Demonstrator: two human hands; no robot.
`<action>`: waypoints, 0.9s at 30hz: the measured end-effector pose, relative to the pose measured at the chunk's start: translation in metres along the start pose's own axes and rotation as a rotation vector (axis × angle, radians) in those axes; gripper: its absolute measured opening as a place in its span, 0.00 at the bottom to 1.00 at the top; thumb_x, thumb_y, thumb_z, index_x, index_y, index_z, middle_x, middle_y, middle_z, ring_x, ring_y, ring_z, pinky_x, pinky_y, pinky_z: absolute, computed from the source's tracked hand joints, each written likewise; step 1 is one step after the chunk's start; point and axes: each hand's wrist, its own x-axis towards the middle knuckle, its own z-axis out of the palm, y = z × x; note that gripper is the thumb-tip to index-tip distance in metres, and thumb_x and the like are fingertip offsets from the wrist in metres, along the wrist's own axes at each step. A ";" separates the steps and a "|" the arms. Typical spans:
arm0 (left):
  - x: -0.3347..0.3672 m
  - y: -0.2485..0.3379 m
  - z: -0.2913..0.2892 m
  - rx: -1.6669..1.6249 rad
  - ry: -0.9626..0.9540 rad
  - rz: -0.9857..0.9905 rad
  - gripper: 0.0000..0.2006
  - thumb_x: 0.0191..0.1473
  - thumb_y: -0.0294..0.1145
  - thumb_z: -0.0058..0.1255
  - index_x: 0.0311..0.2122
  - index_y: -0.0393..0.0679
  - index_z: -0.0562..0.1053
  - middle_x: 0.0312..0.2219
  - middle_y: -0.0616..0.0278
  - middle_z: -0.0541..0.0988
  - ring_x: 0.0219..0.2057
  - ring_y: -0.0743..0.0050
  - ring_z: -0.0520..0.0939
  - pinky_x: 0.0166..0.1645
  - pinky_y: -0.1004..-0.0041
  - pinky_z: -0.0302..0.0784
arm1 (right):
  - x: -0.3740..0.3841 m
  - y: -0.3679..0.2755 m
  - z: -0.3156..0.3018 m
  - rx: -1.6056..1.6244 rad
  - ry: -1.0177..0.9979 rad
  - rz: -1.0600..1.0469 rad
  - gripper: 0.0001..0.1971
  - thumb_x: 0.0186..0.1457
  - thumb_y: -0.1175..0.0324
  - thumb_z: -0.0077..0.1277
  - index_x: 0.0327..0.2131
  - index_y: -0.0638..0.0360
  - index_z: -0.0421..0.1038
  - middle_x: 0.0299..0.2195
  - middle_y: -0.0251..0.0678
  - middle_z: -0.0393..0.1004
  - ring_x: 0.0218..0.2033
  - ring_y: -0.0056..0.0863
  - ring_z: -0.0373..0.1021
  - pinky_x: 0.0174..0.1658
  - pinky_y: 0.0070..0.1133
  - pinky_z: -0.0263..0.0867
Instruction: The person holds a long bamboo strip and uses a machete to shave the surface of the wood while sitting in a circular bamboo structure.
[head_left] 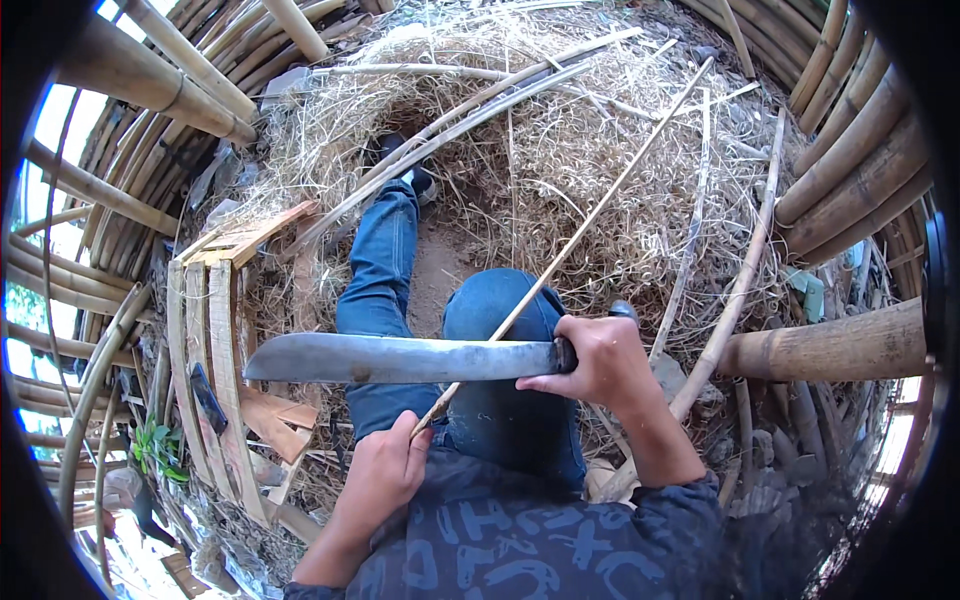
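1. The left grip point(385, 465) is the hand nearer the strip point(590, 220): thumb and forefinger pinch it close to its near end. The knuckles face up, and the forearm comes in from the lower left.

2. From that pinch, the strip's long axis runs away on a slant, forward and to the right; its far tip stands well apart from both hands, out over the straw.

3. The right grip point(605, 365) lies to the right of the left one and a little ahead. Its fingers are wrapped around the machete's handle, thumb laid along the near side, and its forearm rises from the lower right with the elbow bent.

4. The machete point(390, 360) points left from the right grip, its long axis almost straight across the body, its tip reaching farther left than the left grip.

5. The two axes cross ahead and to the right of the left grip, and left of the right grip. There the blade covers the strip from above; whether they touch, I cannot tell.

6. Beneath the crossing is the right knee point(485, 300), bent, just left of the right grip.

7. Beyond the machete's tip, left of both hands, stands a slatted crate point(222, 330).

8. Ahead of both hands spreads the straw point(630, 250); a thick pole point(830, 340) lies to the right of the right grip.
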 end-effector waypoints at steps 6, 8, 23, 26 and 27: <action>0.007 -0.006 -0.005 -0.100 -0.064 0.003 0.11 0.61 0.33 0.39 0.28 0.37 0.63 0.16 0.45 0.66 0.20 0.37 0.69 0.25 0.56 0.62 | 0.000 0.010 0.000 -0.018 0.049 0.011 0.34 0.36 0.31 0.57 0.20 0.60 0.68 0.14 0.41 0.70 0.18 0.39 0.72 0.23 0.29 0.66; 0.010 -0.007 -0.005 -0.104 -0.072 0.007 0.12 0.61 0.33 0.39 0.28 0.37 0.64 0.15 0.45 0.66 0.20 0.37 0.68 0.25 0.58 0.62 | -0.001 0.008 0.002 -0.040 0.075 0.008 0.35 0.37 0.31 0.57 0.20 0.60 0.68 0.14 0.41 0.70 0.18 0.38 0.72 0.23 0.29 0.66; 0.017 -0.015 -0.008 0.022 0.015 0.073 0.11 0.59 0.34 0.45 0.27 0.39 0.68 0.16 0.45 0.71 0.21 0.39 0.74 0.24 0.52 0.66 | 0.008 0.012 -0.012 -0.035 0.055 0.164 0.32 0.39 0.31 0.56 0.17 0.56 0.69 0.12 0.37 0.69 0.16 0.37 0.71 0.23 0.29 0.65; 0.014 -0.015 -0.012 0.008 0.012 0.049 0.11 0.59 0.33 0.45 0.27 0.39 0.68 0.16 0.45 0.72 0.21 0.40 0.75 0.24 0.52 0.66 | 0.014 0.019 -0.010 -0.096 0.131 0.232 0.32 0.39 0.31 0.56 0.16 0.56 0.69 0.12 0.38 0.69 0.17 0.38 0.71 0.23 0.29 0.65; 0.012 -0.015 -0.012 0.009 0.013 0.048 0.11 0.59 0.33 0.45 0.27 0.39 0.68 0.16 0.45 0.72 0.21 0.40 0.75 0.24 0.53 0.67 | 0.017 0.024 -0.013 -0.112 0.100 0.320 0.32 0.39 0.31 0.56 0.16 0.56 0.69 0.12 0.39 0.69 0.17 0.39 0.71 0.23 0.30 0.65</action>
